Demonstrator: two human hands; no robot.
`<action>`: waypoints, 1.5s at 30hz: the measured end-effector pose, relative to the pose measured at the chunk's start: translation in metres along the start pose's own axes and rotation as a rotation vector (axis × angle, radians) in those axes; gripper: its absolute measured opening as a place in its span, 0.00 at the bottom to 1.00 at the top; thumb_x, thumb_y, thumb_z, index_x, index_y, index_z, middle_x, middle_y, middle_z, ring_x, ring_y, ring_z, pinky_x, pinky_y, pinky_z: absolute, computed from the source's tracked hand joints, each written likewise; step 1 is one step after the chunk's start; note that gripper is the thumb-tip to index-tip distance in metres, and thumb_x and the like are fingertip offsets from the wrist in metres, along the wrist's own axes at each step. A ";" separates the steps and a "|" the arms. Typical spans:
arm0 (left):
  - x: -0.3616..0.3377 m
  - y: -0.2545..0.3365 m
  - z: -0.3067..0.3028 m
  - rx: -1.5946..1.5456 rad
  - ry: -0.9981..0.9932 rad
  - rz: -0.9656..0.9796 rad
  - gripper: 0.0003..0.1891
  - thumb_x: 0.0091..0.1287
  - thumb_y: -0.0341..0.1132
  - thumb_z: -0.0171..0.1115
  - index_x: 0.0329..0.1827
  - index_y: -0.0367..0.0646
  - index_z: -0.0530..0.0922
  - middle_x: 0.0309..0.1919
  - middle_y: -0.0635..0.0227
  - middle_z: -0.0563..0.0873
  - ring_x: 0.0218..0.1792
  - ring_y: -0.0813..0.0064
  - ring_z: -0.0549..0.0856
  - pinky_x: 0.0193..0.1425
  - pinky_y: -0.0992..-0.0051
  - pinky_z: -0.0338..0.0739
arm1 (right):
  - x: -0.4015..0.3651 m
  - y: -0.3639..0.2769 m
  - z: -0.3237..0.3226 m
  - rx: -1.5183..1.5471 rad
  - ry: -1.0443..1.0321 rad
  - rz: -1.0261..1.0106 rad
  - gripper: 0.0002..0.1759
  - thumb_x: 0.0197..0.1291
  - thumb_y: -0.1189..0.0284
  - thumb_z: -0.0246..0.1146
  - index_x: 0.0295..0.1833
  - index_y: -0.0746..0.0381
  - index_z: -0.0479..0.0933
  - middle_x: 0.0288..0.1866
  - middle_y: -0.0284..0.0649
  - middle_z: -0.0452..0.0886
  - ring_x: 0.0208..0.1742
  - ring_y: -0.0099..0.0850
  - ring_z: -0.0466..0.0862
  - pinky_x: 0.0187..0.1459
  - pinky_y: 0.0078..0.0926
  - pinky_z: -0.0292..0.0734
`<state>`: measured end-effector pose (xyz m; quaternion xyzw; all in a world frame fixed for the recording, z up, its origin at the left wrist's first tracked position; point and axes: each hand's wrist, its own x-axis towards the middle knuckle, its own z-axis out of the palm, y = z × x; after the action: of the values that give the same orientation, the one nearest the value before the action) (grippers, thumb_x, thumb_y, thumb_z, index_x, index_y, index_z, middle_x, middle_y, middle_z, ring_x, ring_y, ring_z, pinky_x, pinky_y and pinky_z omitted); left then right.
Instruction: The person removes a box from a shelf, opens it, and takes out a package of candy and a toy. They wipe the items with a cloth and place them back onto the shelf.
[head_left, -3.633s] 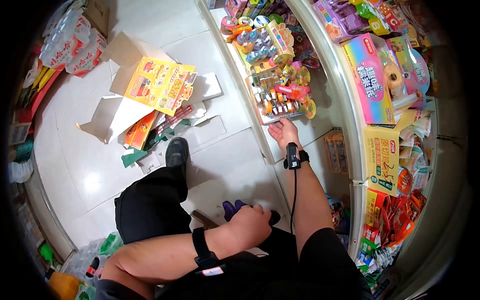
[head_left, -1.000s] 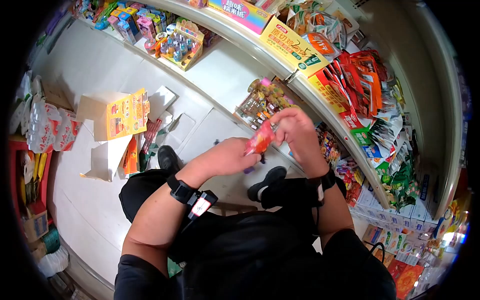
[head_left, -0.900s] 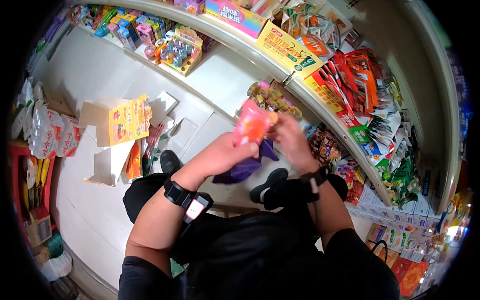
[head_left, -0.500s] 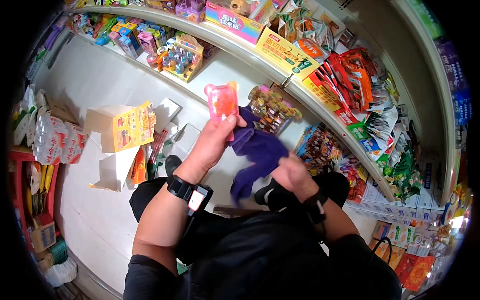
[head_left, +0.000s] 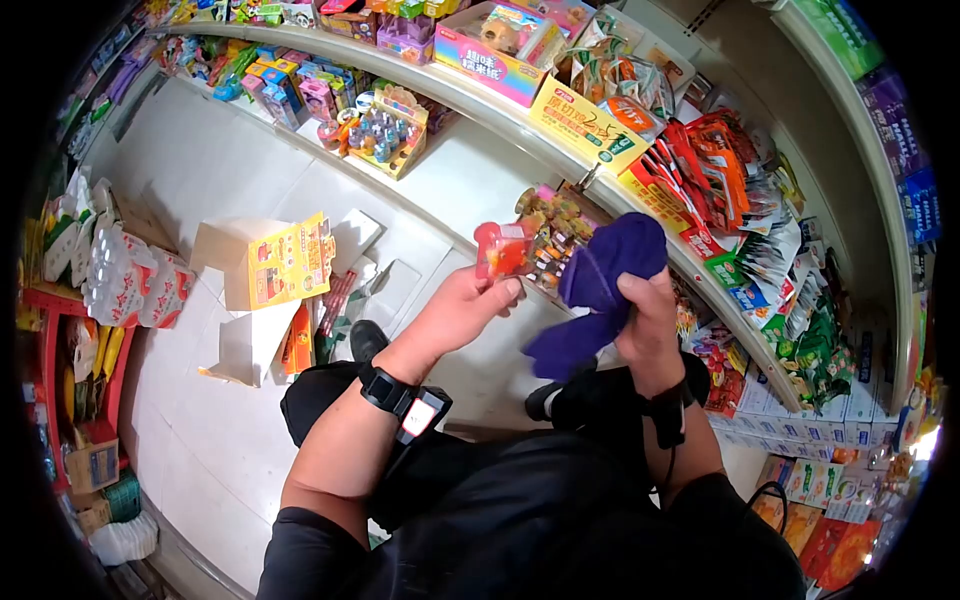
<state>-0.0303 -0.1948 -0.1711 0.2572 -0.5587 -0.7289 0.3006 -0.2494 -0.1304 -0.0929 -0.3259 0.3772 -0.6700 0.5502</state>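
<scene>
My left hand is closed on a pink, bear-shaped plastic pack with something red-orange inside. The pack is a little blurred and held upright over the floor by the shelf edge. In my right hand a dark purple cloth is gripped, bunched at the top, with a loose end hanging to the left. Cloth and pack are apart. Just behind them, a display box of small bottles stands on the lower shelf, partly hidden by the cloth.
An open cardboard box with a yellow printed flap sits on the tiled floor to the left. Curved shelving crosses in front, carrying snack packets and a yellow carton. A red rack stands at far left.
The cloth has swung up and right with my right hand, away from the pack it touched before. My left hand has moved right and slightly down, still holding the pack.
</scene>
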 end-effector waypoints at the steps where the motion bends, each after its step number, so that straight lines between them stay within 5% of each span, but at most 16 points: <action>1: 0.001 0.003 -0.001 0.050 -0.045 -0.048 0.18 0.76 0.39 0.56 0.63 0.39 0.74 0.44 0.71 0.82 0.41 0.81 0.80 0.50 0.75 0.78 | -0.002 -0.006 0.007 0.000 0.004 -0.008 0.30 0.56 0.81 0.60 0.67 0.63 0.69 0.58 0.40 0.79 0.57 0.34 0.82 0.58 0.32 0.79; 4: -0.005 0.022 0.013 0.030 -0.078 -0.077 0.17 0.75 0.34 0.57 0.63 0.38 0.72 0.44 0.72 0.82 0.41 0.82 0.80 0.49 0.76 0.78 | -0.001 -0.026 0.034 -0.727 -0.262 -0.061 0.18 0.53 0.79 0.67 0.52 0.65 0.80 0.57 0.41 0.80 0.57 0.35 0.80 0.60 0.32 0.74; 7: -0.006 0.014 0.020 0.025 -0.078 0.083 0.17 0.69 0.29 0.59 0.60 0.39 0.73 0.39 0.73 0.80 0.40 0.84 0.78 0.47 0.77 0.77 | 0.013 -0.001 0.045 -1.334 -0.460 -0.651 0.17 0.47 0.76 0.69 0.45 0.69 0.80 0.53 0.50 0.79 0.58 0.49 0.76 0.60 0.42 0.73; 9: -0.003 0.024 0.016 0.088 -0.138 -0.200 0.19 0.66 0.28 0.60 0.60 0.38 0.72 0.44 0.68 0.81 0.45 0.79 0.79 0.52 0.72 0.78 | 0.013 0.018 0.049 -1.367 -0.535 -0.750 0.18 0.42 0.76 0.69 0.43 0.66 0.81 0.55 0.51 0.79 0.59 0.50 0.76 0.61 0.46 0.70; 10: 0.000 0.009 0.022 0.205 0.012 0.223 0.18 0.65 0.28 0.60 0.58 0.37 0.74 0.50 0.61 0.82 0.51 0.70 0.81 0.54 0.69 0.78 | 0.010 0.022 0.056 -1.397 -0.614 -0.768 0.17 0.41 0.75 0.69 0.41 0.66 0.81 0.54 0.50 0.79 0.59 0.48 0.76 0.59 0.46 0.70; 14: -0.001 -0.010 0.015 0.470 0.177 0.476 0.18 0.64 0.30 0.58 0.57 0.35 0.73 0.48 0.54 0.84 0.49 0.59 0.84 0.50 0.67 0.79 | 0.016 0.044 0.054 -1.433 -0.581 -0.884 0.17 0.40 0.72 0.69 0.38 0.68 0.79 0.55 0.50 0.78 0.60 0.48 0.76 0.58 0.45 0.69; 15: -0.011 0.027 0.010 0.516 -0.036 -0.002 0.18 0.66 0.31 0.55 0.58 0.36 0.71 0.37 0.56 0.85 0.38 0.60 0.86 0.44 0.66 0.79 | 0.019 0.046 0.052 -1.456 -0.439 -0.912 0.16 0.40 0.72 0.69 0.37 0.69 0.79 0.56 0.51 0.78 0.60 0.49 0.76 0.59 0.47 0.69; 18: -0.012 0.023 0.017 0.232 0.038 0.024 0.12 0.72 0.34 0.51 0.55 0.39 0.72 0.29 0.72 0.79 0.27 0.82 0.79 0.31 0.77 0.75 | 0.035 0.058 0.035 -1.099 -0.118 -0.560 0.21 0.58 0.76 0.61 0.57 0.72 0.73 0.54 0.50 0.79 0.56 0.45 0.79 0.60 0.39 0.72; 21: -0.018 0.029 0.017 0.167 -0.010 0.004 0.13 0.74 0.34 0.49 0.57 0.39 0.71 0.31 0.72 0.79 0.26 0.84 0.78 0.31 0.80 0.75 | 0.048 0.060 0.017 -0.265 0.120 0.047 0.15 0.66 0.79 0.55 0.58 0.65 0.74 0.49 0.36 0.81 0.47 0.29 0.83 0.53 0.27 0.78; 27: -0.019 0.037 0.011 -0.026 -0.034 -0.028 0.17 0.74 0.32 0.51 0.63 0.40 0.67 0.36 0.70 0.79 0.27 0.84 0.78 0.33 0.81 0.76 | 0.028 0.021 0.029 0.173 0.116 0.052 0.21 0.70 0.69 0.52 0.64 0.66 0.72 0.55 0.43 0.82 0.50 0.34 0.84 0.54 0.32 0.80; 29: -0.016 0.036 0.011 -0.115 -0.217 -0.106 0.16 0.72 0.31 0.52 0.62 0.42 0.68 0.36 0.69 0.79 0.26 0.84 0.79 0.32 0.81 0.76 | 0.026 0.023 0.017 -0.326 -0.041 0.059 0.19 0.70 0.67 0.54 0.60 0.68 0.76 0.57 0.44 0.81 0.51 0.33 0.83 0.57 0.34 0.77; 31: -0.014 0.027 0.014 -0.114 -0.210 -0.151 0.14 0.70 0.30 0.53 0.57 0.42 0.70 0.34 0.67 0.80 0.26 0.83 0.79 0.30 0.80 0.76 | 0.021 0.034 0.039 -1.227 -0.307 -0.449 0.16 0.61 0.69 0.64 0.47 0.71 0.79 0.57 0.51 0.79 0.58 0.45 0.77 0.62 0.40 0.71; 33: -0.008 0.014 0.015 0.070 -0.078 -0.285 0.10 0.70 0.30 0.53 0.52 0.40 0.72 0.31 0.67 0.81 0.25 0.81 0.79 0.28 0.79 0.75 | 0.016 0.051 0.047 -1.442 -0.412 -0.655 0.17 0.57 0.69 0.66 0.45 0.72 0.78 0.57 0.53 0.76 0.61 0.53 0.74 0.63 0.44 0.69; 37: -0.014 0.015 0.025 -0.191 0.045 -0.163 0.07 0.71 0.32 0.51 0.42 0.38 0.75 0.22 0.71 0.78 0.20 0.81 0.77 0.24 0.80 0.71 | -0.005 0.073 0.033 -1.301 -0.405 -0.683 0.15 0.57 0.70 0.66 0.46 0.69 0.79 0.63 0.53 0.73 0.68 0.57 0.67 0.67 0.49 0.64; 43: -0.022 0.006 0.022 -0.241 0.059 -0.129 0.14 0.71 0.28 0.53 0.58 0.41 0.72 0.30 0.72 0.79 0.24 0.82 0.78 0.28 0.80 0.72 | -0.027 0.053 0.013 -1.183 -0.601 -0.691 0.15 0.58 0.74 0.65 0.49 0.68 0.79 0.62 0.50 0.75 0.66 0.51 0.71 0.67 0.45 0.65; 45: -0.020 0.012 0.018 -0.304 0.105 -0.084 0.18 0.72 0.28 0.52 0.64 0.40 0.70 0.33 0.71 0.79 0.26 0.81 0.79 0.31 0.79 0.75 | -0.032 0.047 0.005 -0.868 -0.376 -0.220 0.16 0.61 0.74 0.63 0.53 0.69 0.78 0.61 0.47 0.76 0.64 0.42 0.75 0.66 0.38 0.67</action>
<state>-0.0276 -0.1710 -0.1547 0.2697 -0.4142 -0.8025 0.3342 -0.2156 -0.1048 -0.1318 -0.6788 0.4791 -0.4345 0.3478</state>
